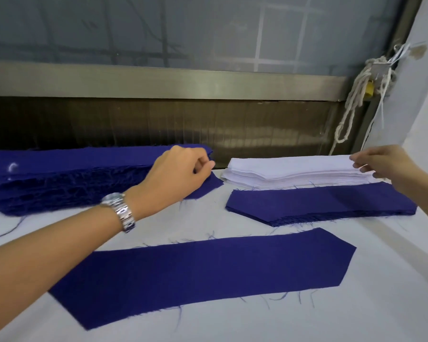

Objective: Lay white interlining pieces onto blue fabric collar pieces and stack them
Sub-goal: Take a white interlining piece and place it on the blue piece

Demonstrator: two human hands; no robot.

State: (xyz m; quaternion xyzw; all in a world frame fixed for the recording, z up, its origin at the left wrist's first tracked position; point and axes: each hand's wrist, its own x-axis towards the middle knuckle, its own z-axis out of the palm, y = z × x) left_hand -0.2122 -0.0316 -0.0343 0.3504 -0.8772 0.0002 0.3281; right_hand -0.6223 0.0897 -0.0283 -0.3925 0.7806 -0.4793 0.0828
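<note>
**Single blue collar piece** [203,270]: one flat layer of deep blue cloth on the white table [356,317], nearest the person. It is a long strip with both ends cut to a blunt point and loose threads fraying off its edges. The long axis runs left to right, and the right end lies slightly farther away than the left. Neither hand touches it.

**Small blue stack** [319,204]: just beyond the single piece's right half. It is a low pile of the same shape, lying left to right, with a frayed near edge.

**White stack** [294,169]: interlining sheets, beyond the single piece and directly behind the small blue stack, its front edge meeting that stack's far edge. The sheets are thin, plain and bowed in the middle.

**Right hand** [386,166]: beyond the single piece's right end. The thumb and fingers pinch the top of the white stack at its right end, lifting it slightly. How many sheets they hold cannot be told.

**Big blue stack** [59,174]: beyond the single piece's left half. It is tall with ragged sides, lying left to right.

**Left hand** [181,169]: at the big blue stack's right end, with curled fingers pinching the edge of its upper layers.

**Watch** [120,211]: a metal band on the left wrist.

**Cord** [356,99]: white and knotted, hanging well beyond the single piece's right end, beside the metal window ledge [158,80].
</note>
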